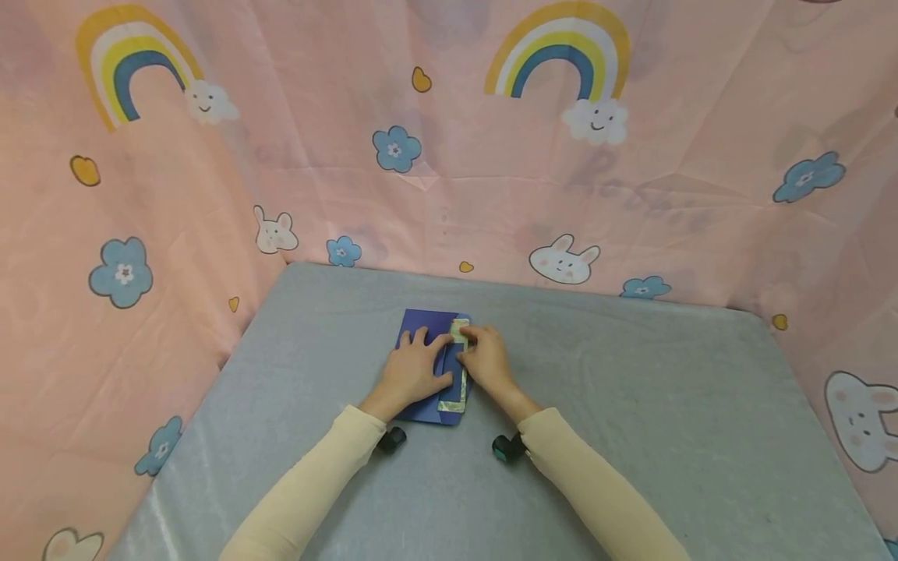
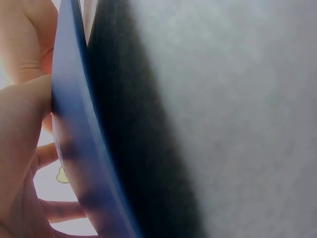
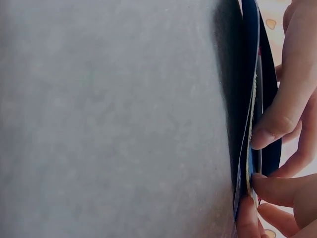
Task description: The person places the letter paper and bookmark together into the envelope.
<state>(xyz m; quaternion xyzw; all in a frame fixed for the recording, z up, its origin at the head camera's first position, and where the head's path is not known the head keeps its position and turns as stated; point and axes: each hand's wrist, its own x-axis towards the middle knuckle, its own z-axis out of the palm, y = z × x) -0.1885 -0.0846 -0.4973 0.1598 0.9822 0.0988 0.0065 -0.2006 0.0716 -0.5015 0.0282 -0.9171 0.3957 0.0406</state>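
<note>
A blue folded card (image 1: pixel 429 321) lies on the table near its far side, in the head view. A yellow-green patterned strip (image 1: pixel 452 406) borders a narrow panel along its right side. My left hand (image 1: pixel 410 370) rests on the card with fingers spread, its thumb and index fingertip pressing near that panel. My right hand (image 1: pixel 489 362) pinches the card's right edge between thumb and fingers. Seen edge-on in the right wrist view, the card's thin layers (image 3: pixel 268 64) stand slightly apart, with right fingertips (image 3: pixel 246 215) on both sides of the edge.
Grey cloth covers the table (image 1: pixel 631 421). Behind it and at both sides hangs a pink curtain (image 1: pixel 463 210) printed with rainbows, flowers and rabbits. A small black device (image 1: pixel 392 440) sits at the left wrist, another black device (image 1: pixel 508 448) at the right.
</note>
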